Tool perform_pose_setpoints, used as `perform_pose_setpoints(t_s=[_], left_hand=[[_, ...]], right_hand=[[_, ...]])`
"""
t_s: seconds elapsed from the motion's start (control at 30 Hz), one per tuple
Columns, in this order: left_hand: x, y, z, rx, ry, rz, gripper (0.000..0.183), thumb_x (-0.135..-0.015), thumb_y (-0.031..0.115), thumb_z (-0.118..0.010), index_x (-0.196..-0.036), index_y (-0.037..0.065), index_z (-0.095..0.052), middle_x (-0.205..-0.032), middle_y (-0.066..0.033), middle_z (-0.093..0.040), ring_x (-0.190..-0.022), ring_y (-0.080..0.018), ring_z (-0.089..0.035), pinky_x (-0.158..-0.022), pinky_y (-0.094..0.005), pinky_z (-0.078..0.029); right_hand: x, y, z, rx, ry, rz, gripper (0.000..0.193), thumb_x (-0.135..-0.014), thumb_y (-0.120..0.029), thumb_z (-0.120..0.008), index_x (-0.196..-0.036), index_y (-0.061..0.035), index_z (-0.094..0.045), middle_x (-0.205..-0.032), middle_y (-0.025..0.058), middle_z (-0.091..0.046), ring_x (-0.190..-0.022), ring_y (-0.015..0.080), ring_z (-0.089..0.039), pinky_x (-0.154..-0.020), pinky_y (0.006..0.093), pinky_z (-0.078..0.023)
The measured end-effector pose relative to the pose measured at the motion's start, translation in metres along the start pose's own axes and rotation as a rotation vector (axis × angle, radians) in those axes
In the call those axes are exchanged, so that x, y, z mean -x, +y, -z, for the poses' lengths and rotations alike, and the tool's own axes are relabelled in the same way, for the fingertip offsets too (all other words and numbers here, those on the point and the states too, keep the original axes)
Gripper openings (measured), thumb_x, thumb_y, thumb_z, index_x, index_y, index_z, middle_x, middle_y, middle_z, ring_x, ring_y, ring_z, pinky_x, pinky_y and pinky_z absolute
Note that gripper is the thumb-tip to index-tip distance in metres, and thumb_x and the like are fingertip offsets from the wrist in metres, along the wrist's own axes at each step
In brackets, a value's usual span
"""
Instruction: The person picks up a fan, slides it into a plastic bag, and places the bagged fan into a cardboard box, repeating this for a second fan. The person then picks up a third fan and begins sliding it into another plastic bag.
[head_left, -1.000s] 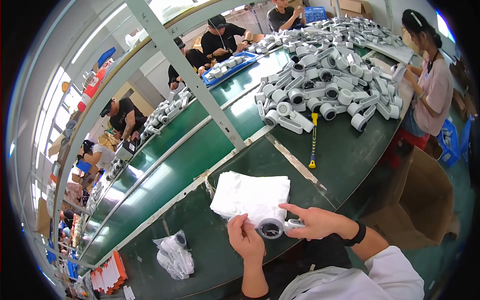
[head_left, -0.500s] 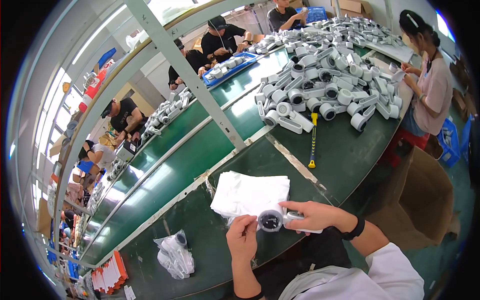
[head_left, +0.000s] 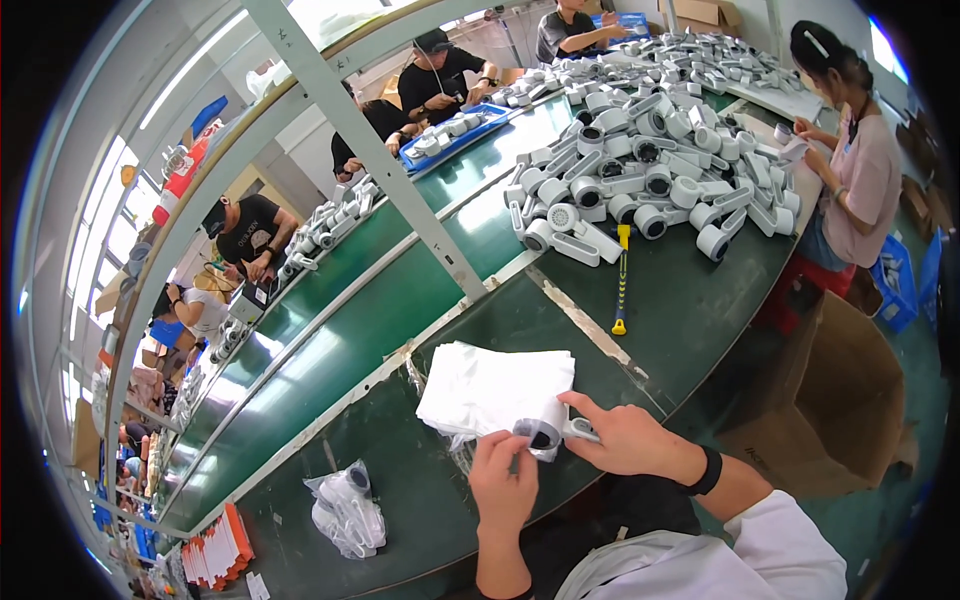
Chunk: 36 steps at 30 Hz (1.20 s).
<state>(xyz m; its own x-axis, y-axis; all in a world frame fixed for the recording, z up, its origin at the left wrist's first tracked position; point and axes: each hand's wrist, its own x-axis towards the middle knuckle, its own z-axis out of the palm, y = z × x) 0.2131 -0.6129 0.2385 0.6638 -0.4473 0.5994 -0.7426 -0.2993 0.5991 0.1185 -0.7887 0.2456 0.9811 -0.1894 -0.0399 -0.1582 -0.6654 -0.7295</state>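
- White stack [head_left: 478,385]: thin, creased, filmy sheets.
- Your device [head_left: 543,434]: smooth pale plastic, round head, dark face; at the stack's near right corner.
- Your right hand [head_left: 630,440]: curled around the device's stubby handle, index finger out; head just left of it.
- Your left hand [head_left: 503,478]: fingertips nearly together at the head's left edge (pinching or just touching, can't tell).
- Crinkly clear bag [head_left: 346,510]: left of the stack.
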Motion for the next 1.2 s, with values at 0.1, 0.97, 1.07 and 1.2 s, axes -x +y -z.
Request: perform_pose_setpoints(t_s=[0.1,0.97,1.07,1.2], left_hand=[[0.008,0.008,-0.009,0.043,-0.149,-0.082,0.020,-0.074,-0.005,-0.067,-0.092,0.003,-0.067,-0.092,-0.0114,-0.063,-0.081,-0.0307,-0.063,-0.069,-0.0376,-0.051],[0.046,0.003,-0.030,0.402,0.006,0.082,0.019,-0.069,-0.009,-0.064,-0.082,0.004,-0.059,-0.081,-0.0056,-0.061,-0.057,-0.0075,-0.046,-0.049,-0.0200,-0.034],[0.036,0.013,-0.019,0.401,-0.103,-0.061,0.018,-0.069,-0.009,-0.065,-0.081,0.003,-0.060,-0.081,-0.0059,-0.062,-0.056,-0.0113,-0.048,-0.052,-0.0222,-0.038],[0.031,0.001,0.003,0.475,-0.169,0.028,0.013,-0.075,-0.002,-0.064,-0.087,0.002,-0.062,-0.090,-0.0081,-0.063,-0.076,-0.0146,-0.059,-0.070,-0.0297,-0.048]], right_hand=[[-0.003,0.005,-0.008,0.006,0.043,0.007,0.061,-0.089,-0.033,-0.060,-0.139,-0.0125,-0.033,-0.063,0.0186,-0.062,-0.058,0.0407,-0.062,-0.054,0.0470,-0.050],[-0.017,-0.011,-0.038,-1.348,0.303,-0.247,0.043,-0.092,-0.011,-0.058,-0.130,-0.0068,-0.039,-0.096,0.0116,-0.064,-0.078,0.0154,-0.064,-0.064,0.0297,-0.053],[-0.015,-0.004,-0.046,-1.225,0.290,-0.207,0.038,-0.091,-0.008,-0.055,-0.127,-0.0061,-0.042,-0.106,0.0113,-0.062,-0.092,0.0137,-0.060,-0.075,0.0303,-0.051],[-0.015,-0.003,-0.047,-1.303,0.230,-0.160,0.033,-0.093,-0.008,-0.052,-0.125,-0.0050,-0.043,-0.111,0.0099,-0.059,-0.096,0.0131,-0.058,-0.081,0.0303,-0.049]])
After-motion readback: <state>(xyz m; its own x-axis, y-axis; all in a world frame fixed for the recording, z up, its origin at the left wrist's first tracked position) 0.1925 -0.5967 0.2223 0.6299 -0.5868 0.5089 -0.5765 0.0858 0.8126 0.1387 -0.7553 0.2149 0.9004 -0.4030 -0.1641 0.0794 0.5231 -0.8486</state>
